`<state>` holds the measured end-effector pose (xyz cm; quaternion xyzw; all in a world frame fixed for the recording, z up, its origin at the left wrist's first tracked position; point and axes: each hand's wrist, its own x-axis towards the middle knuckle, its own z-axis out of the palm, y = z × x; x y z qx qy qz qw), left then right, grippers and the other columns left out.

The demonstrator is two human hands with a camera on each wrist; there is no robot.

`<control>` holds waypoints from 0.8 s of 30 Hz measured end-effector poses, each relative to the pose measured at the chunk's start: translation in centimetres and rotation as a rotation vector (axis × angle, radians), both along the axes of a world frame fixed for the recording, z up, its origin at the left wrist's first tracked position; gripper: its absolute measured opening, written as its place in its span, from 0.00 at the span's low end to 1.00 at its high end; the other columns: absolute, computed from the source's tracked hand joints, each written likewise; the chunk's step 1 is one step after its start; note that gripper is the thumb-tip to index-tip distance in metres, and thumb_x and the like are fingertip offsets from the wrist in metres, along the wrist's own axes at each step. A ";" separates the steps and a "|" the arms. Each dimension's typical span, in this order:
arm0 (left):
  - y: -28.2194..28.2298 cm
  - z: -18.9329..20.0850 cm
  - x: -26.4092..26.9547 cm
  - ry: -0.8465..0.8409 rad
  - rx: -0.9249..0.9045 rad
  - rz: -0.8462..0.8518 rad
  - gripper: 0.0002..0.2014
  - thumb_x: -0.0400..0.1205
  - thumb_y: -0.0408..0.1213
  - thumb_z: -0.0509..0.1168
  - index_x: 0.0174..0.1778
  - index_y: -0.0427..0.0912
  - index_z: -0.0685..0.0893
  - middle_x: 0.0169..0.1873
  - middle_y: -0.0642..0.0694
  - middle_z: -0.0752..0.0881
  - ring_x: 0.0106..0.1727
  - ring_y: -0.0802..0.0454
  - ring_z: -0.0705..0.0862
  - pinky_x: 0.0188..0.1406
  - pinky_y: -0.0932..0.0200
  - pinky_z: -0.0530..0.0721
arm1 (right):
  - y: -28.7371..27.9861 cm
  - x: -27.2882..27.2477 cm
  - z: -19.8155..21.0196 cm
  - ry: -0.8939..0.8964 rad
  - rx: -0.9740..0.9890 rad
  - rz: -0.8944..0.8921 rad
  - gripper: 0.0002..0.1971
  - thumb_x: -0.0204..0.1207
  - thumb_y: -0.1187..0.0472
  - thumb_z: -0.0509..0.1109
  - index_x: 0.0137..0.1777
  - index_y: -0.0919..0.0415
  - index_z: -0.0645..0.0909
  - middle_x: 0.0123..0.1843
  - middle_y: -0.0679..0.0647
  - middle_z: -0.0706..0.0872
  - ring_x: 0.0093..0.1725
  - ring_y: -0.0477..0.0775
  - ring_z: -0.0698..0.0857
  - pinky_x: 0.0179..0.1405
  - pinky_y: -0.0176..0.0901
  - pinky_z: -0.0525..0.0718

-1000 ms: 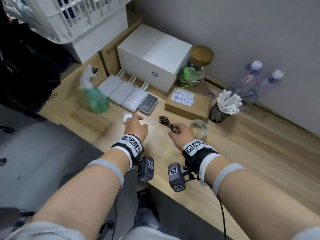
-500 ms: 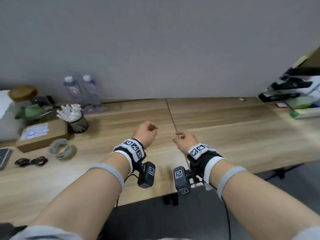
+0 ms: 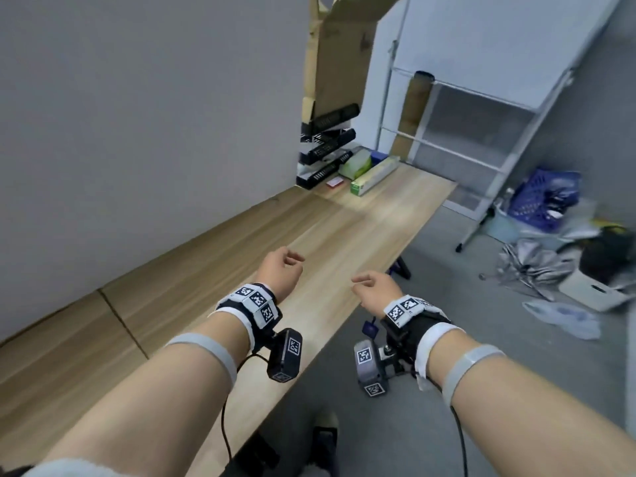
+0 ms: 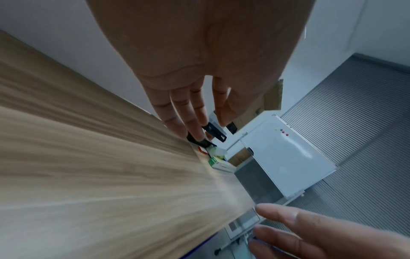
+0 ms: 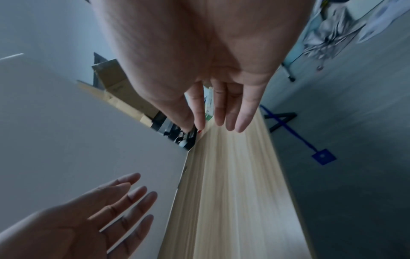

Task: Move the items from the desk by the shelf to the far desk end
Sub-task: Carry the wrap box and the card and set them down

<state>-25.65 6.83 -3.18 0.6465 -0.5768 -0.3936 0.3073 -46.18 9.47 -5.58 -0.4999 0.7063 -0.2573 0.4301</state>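
Both of my hands hover empty over the long wooden desk (image 3: 213, 304). My left hand (image 3: 287, 265) hangs above the desk's middle with loosely curled fingers; in the left wrist view the left hand's fingers (image 4: 188, 113) point down the desk and hold nothing. My right hand (image 3: 366, 284) floats at the desk's front edge, relaxed and empty, as the right wrist view of the right hand (image 5: 221, 112) confirms. At the desk's far end lie a stack of black devices (image 3: 325, 149), a green box (image 3: 356, 165), a long green-white box (image 3: 373, 177) and a small red card (image 3: 334, 182).
A tall cardboard box (image 3: 340, 53) leans against the wall behind the black stack. A white metal frame (image 3: 481, 108) stands past the desk end. On the grey floor to the right are a blue crate (image 3: 540, 197), a silver umbrella (image 3: 530, 266) and a white box (image 3: 592, 290).
The view has swung right, from the cluttered desk end with bottles, boxes and cable to the other end. Both hands came away from those items and stay empty.
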 end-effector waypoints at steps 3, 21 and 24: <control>-5.5 -1.8 -5.0 0.065 0.043 -0.049 0.07 0.82 0.31 0.63 0.46 0.47 0.84 0.46 0.40 0.87 0.51 0.39 0.88 0.50 0.44 0.88 | -3.8 -4.9 -0.5 0.076 0.001 -0.053 0.08 0.78 0.59 0.71 0.55 0.56 0.86 0.56 0.56 0.87 0.44 0.54 0.83 0.52 0.45 0.81; -32.9 -3.3 -23.1 0.047 0.095 -0.107 0.12 0.81 0.30 0.63 0.40 0.54 0.81 0.44 0.47 0.86 0.52 0.39 0.89 0.53 0.40 0.89 | -29.2 -24.6 -1.5 0.130 0.053 -0.112 0.10 0.77 0.61 0.72 0.57 0.59 0.86 0.50 0.52 0.86 0.47 0.50 0.83 0.36 0.34 0.75; -35.9 -4.3 -26.0 0.006 0.109 -0.066 0.10 0.82 0.31 0.63 0.42 0.53 0.82 0.45 0.46 0.87 0.51 0.41 0.89 0.52 0.41 0.90 | -33.9 -27.8 -3.2 0.103 0.080 -0.051 0.11 0.76 0.60 0.73 0.58 0.58 0.86 0.52 0.53 0.87 0.45 0.49 0.83 0.39 0.36 0.76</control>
